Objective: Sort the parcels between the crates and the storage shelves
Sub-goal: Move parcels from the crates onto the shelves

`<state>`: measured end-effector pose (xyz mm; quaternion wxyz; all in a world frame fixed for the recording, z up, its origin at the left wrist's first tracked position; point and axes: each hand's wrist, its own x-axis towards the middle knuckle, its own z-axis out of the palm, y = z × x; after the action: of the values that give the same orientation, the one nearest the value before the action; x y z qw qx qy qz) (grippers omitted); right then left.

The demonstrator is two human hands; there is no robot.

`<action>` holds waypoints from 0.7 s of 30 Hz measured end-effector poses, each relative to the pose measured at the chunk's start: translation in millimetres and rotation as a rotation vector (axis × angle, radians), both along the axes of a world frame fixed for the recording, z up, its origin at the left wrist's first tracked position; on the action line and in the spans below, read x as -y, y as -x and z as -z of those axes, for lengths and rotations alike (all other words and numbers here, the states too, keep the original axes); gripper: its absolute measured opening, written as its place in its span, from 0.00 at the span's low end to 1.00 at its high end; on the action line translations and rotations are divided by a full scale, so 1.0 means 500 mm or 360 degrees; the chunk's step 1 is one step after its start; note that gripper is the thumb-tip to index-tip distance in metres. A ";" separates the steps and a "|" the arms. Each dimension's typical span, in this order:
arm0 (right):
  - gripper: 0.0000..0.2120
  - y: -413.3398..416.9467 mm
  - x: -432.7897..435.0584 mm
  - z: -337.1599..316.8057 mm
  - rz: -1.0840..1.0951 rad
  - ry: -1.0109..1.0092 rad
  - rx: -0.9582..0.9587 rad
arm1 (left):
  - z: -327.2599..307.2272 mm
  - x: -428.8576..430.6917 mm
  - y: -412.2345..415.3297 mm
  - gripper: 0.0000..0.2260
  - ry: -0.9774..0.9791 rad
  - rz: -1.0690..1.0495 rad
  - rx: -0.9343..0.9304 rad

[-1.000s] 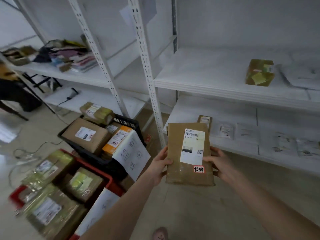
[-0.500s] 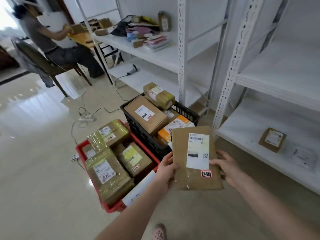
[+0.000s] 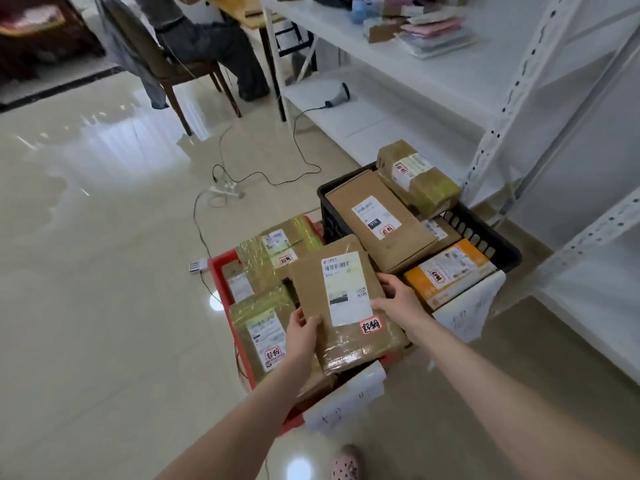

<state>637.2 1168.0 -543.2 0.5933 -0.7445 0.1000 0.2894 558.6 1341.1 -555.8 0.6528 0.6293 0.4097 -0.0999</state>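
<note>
Holding: flat brown cardboard parcel with a white label [image 3: 346, 299], just over the red plastic crate [image 3: 223, 261]
Left grip [image 3: 301, 336]: pinching its near left edge
Right grip [image 3: 394, 299]: curled round its right edge

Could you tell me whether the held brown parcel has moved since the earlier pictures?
Yes. The brown parcel has gone left, away from the shelves, and is now over the red crate.
</note>
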 end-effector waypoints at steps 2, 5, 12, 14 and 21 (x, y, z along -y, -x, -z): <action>0.34 -0.025 -0.017 0.022 -0.0080 0.0096 -0.0034 | 0.025 -0.019 -0.018 0.22 0.0047 0.0040 -0.0074; 0.37 -0.056 -0.034 0.057 -0.0200 0.0248 -0.0038 | 0.057 -0.036 -0.040 0.23 0.0076 0.0089 -0.0116; 0.42 -0.085 -0.092 0.126 -0.0606 0.0584 -0.0013 | 0.109 -0.035 -0.029 0.28 -0.0086 0.0034 -0.0137; 0.46 -0.088 -0.104 0.141 -0.0731 0.0694 -0.0004 | 0.110 -0.031 -0.034 0.31 -0.0144 0.0059 -0.0151; 0.47 -0.112 -0.115 0.169 -0.0988 0.0781 0.0026 | 0.118 -0.023 -0.056 0.34 -0.0549 0.0317 -0.0256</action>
<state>693.5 1225.4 -627.5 0.2828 -0.8613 -0.0683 0.4165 586.7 1352.5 -615.0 0.4876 0.7591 0.4072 -0.1421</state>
